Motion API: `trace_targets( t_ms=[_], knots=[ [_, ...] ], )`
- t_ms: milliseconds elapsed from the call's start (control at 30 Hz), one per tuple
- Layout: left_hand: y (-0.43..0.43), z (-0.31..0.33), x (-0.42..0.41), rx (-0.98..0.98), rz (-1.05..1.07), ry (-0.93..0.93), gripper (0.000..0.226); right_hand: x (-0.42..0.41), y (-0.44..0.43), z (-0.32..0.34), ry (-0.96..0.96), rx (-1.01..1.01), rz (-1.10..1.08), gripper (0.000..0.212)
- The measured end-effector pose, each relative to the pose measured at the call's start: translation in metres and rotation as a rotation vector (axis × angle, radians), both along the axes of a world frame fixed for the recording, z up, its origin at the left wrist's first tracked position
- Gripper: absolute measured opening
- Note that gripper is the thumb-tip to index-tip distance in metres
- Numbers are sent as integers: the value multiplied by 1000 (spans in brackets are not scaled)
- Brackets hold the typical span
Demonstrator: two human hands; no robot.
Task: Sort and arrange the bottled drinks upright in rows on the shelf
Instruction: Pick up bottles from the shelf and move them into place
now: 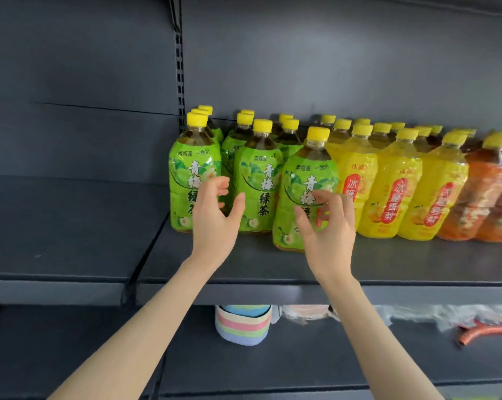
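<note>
Nearest, below the wrists, a striped basket (pixel 242 324) sits on the lower level, and an orange hose (pixel 486 333) lies well to the right of the right forearm. Above these the shelf (pixel 388 264) runs under both wrists.

The left hand (pixel 215 217) is raised with its fingers loosely bent and spread, grasping nothing. Its fingertips lie in front of the gap between two green bottles (pixel 258 174); I cannot tell whether they touch either one.

The right hand (pixel 327 226) is likewise released, thumb and fingers apart, held in front of the label of the front bottle (pixel 301 174). That bottle is green, upright, and stands forward of the others. Contact cannot be told.

Behind both hands more green ones stand upright in rows toward the back wall. Just right of the right hand come yellow bottles (pixel 394 183), upright and packed side by side. Beyond them stand orange bottles (pixel 486 192), blurred at the edge. All caps are yellow
</note>
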State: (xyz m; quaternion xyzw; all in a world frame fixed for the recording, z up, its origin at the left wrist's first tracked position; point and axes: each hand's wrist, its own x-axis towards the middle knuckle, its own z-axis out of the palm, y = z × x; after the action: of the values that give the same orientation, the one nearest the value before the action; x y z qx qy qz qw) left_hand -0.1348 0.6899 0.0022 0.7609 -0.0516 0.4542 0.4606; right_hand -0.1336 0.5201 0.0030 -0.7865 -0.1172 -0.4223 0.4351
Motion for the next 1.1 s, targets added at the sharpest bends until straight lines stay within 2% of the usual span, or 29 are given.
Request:
trace_targets(
  t_ms=[133,233,433,700,1100],
  knots=[
    [-26,0,17,94,95,114,67,15,-26,-2,192,31,86,80],
    [-32,5,29,121,154,175,81,27,-34,-3,329,29,213,97],
    [-33,6,41,96,212,206,88,37,-41,-12,348,46,307,100],
    [-20,1,16,272,437,123,88,41,-41,-18,297,122,323,95],
    [-7,4,10,295,370,90,87,58,-27,-10,265,30,276,78]
  ],
)
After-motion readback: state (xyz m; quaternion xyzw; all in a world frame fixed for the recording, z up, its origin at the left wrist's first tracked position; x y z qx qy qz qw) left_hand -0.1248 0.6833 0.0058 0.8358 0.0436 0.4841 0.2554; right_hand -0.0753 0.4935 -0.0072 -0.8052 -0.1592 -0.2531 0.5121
